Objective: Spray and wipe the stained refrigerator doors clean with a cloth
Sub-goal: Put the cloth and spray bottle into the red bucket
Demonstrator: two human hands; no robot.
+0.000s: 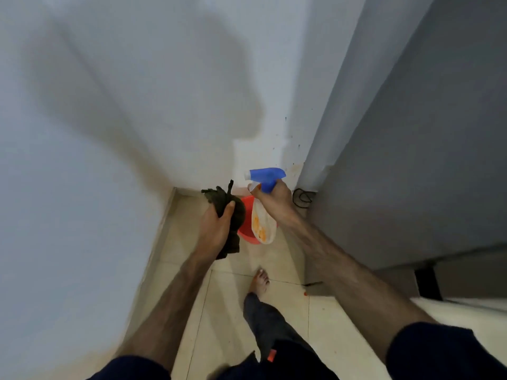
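My left hand (215, 229) grips a bunched dark green cloth (229, 212) in the middle of the view, part of it hanging below the palm. My right hand (274, 200) holds a spray bottle (263, 223) by its neck; the blue trigger head (267, 176) points left and the pale body with orange print hangs down. The grey refrigerator (411, 133) fills the right side, its side face turned toward me. Both hands are left of it and apart from its surface. The frame is motion-blurred.
A white wall (109, 119) covers the left and centre, with dark specks near the corner. A red bucket (245, 229) stands on the beige tiled floor (227, 297) behind the bottle. A black cable (301, 198) lies by the refrigerator's base. My bare foot (259, 281) steps forward.
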